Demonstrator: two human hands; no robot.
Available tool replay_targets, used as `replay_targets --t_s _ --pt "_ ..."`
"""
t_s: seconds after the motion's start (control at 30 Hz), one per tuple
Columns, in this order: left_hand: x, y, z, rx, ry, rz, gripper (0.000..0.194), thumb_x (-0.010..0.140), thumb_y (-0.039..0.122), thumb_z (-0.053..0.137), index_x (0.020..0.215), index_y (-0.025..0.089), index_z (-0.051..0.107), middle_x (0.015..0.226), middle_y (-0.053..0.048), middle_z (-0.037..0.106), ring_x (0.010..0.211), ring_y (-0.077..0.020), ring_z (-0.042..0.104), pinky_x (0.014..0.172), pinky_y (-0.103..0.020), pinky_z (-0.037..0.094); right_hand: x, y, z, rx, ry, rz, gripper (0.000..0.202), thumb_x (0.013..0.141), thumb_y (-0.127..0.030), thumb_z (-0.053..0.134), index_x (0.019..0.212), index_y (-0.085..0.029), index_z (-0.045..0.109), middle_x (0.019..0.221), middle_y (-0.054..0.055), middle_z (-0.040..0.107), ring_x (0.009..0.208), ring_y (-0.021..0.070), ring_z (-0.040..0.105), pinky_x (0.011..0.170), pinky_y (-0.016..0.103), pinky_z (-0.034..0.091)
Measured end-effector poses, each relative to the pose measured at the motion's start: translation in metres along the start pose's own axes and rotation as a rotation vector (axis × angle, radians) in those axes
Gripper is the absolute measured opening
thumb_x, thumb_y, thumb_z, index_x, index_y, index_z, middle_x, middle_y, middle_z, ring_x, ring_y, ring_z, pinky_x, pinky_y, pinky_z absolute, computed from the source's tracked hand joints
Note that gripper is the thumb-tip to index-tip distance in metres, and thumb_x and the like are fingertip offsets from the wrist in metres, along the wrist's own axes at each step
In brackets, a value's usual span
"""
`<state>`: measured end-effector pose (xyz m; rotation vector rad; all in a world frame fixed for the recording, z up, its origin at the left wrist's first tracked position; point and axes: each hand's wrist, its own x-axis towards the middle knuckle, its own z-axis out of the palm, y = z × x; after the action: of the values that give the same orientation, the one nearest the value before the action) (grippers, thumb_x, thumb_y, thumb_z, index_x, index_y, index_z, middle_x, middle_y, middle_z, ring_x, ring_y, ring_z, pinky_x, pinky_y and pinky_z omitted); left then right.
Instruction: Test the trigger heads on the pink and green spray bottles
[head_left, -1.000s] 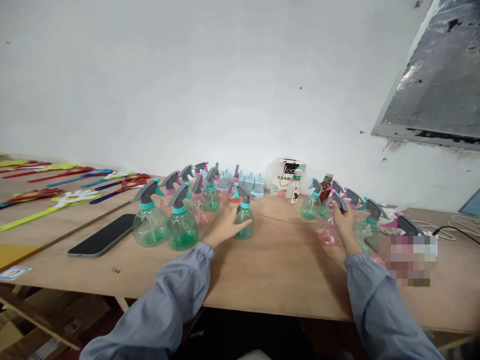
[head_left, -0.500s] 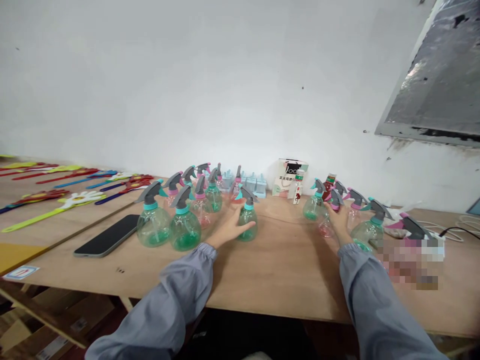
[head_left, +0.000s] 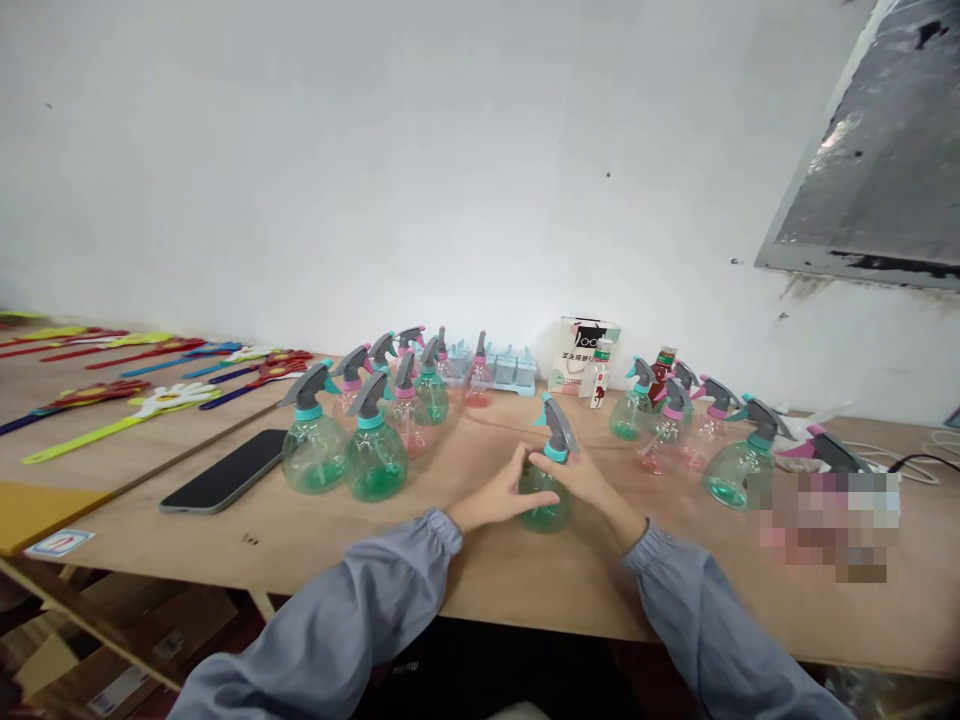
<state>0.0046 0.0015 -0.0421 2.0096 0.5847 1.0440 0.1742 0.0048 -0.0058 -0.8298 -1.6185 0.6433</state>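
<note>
Near the front middle of the table, a round green spray bottle (head_left: 546,517) with a grey and turquoise trigger head stands between my two hands. My left hand (head_left: 499,497) curves around its left side, thumb across the front. My right hand (head_left: 590,482) closes on its right side just under the turquoise collar. To the left is a group of green and pink spray bottles, the closest being a green one (head_left: 377,465). Several more stand to the right, among them a pink one (head_left: 660,445) and a green one (head_left: 741,470).
A black phone (head_left: 225,470) lies at the left. Colourful hand-shaped clappers (head_left: 169,400) are spread farther left. Along the wall stand light-blue moulds (head_left: 510,370), a printed box (head_left: 571,350) and a small labelled bottle (head_left: 600,378). A cable (head_left: 919,462) lies far right.
My left hand has brought the green spray bottle rightward and closer to me. My right hand has left the pink spray bottle on the right and come over onto the green one.
</note>
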Motion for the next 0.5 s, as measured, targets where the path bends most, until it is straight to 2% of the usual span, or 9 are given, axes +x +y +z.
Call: replay_targets --t_s 0.07,0.13,0.17,0.23,0.3,0.37,0.4,0.5 --pt "0.001 -0.003 -0.001 0.023 -0.021 0.034 0.075 0.081 0.054 0.075 0.14 0.021 0.044 0.145 -0.015 0.053 0.134 -0.0303 0.052 0.111 -0.047 0.046 0.003 0.0 0.007 0.02 0.007 0.061 0.051 0.074 -0.055 0.075 0.117 -0.029 0.066 0.115 0.006 0.069 0.11 0.0248 0.064 0.104 0.047 0.049" --pt "0.009 -0.007 -0.013 0.099 0.031 0.054 0.061 0.086 0.053 0.069 0.135 0.022 0.052 0.139 -0.012 0.058 0.13 -0.029 0.055 0.109 -0.045 0.047 0.005 0.001 0.004 -0.008 0.034 0.072 0.046 0.075 -0.055 0.073 0.114 -0.03 0.068 0.11 0.006 0.071 0.107 0.0251 0.067 0.102 0.046 0.05" --pt "0.016 -0.009 -0.022 0.161 0.105 0.049 0.048 0.091 0.051 0.063 0.128 0.022 0.058 0.132 -0.011 0.063 0.124 -0.0273 0.059 0.108 -0.044 0.047 0.005 0.001 0.001 -0.022 0.041 0.071 0.045 0.076 -0.054 0.073 0.114 -0.03 0.069 0.109 0.006 0.072 0.107 0.0258 0.067 0.102 0.047 0.051" --pt "0.036 -0.015 -0.046 0.323 0.349 -0.017 0.031 0.099 0.042 0.048 0.112 0.02 0.065 0.118 -0.009 0.067 0.115 -0.0237 0.062 0.107 -0.042 0.047 0.006 0.0 -0.005 -0.037 0.04 0.073 0.043 0.077 -0.053 0.072 0.115 -0.032 0.07 0.111 0.005 0.073 0.108 0.0273 0.067 0.104 0.048 0.05" --pt "0.062 -0.023 -0.073 0.523 0.581 -0.169 0.026 0.098 0.031 0.049 0.112 0.018 0.067 0.129 -0.012 0.06 0.125 -0.0239 0.056 0.113 -0.04 0.041 0.006 -0.001 -0.008 -0.016 0.037 0.067 0.045 0.076 -0.054 0.073 0.116 -0.033 0.07 0.12 0.004 0.072 0.116 0.0287 0.065 0.109 0.05 0.046" --pt "0.089 -0.034 -0.097 0.574 0.617 -0.239 0.031 0.092 0.024 0.056 0.12 0.018 0.067 0.15 -0.015 0.043 0.146 -0.0309 0.036 0.121 -0.045 0.03 0.006 -0.003 -0.009 0.037 0.027 0.058 0.049 0.075 -0.057 0.075 0.118 -0.033 0.071 0.129 0.004 0.07 0.127 0.0297 0.06 0.115 0.052 0.04" --pt "0.102 -0.04 -0.106 0.587 0.615 -0.274 0.036 0.089 0.023 0.06 0.125 0.02 0.067 0.156 -0.014 0.037 0.15 -0.0345 0.029 0.122 -0.049 0.026 0.006 -0.004 -0.009 0.069 0.015 0.056 0.052 0.074 -0.059 0.075 0.118 -0.033 0.071 0.132 0.005 0.068 0.131 0.0301 0.058 0.116 0.052 0.038" --pt "0.134 -0.059 -0.126 0.606 0.571 -0.372 0.05 0.082 0.023 0.067 0.132 0.023 0.065 0.163 -0.013 0.029 0.153 -0.0437 0.018 0.121 -0.06 0.022 0.007 -0.011 -0.009 0.171 -0.032 0.087 0.059 0.07 -0.064 0.078 0.12 -0.033 0.071 0.133 0.006 0.069 0.133 0.0311 0.056 0.117 0.053 0.036"
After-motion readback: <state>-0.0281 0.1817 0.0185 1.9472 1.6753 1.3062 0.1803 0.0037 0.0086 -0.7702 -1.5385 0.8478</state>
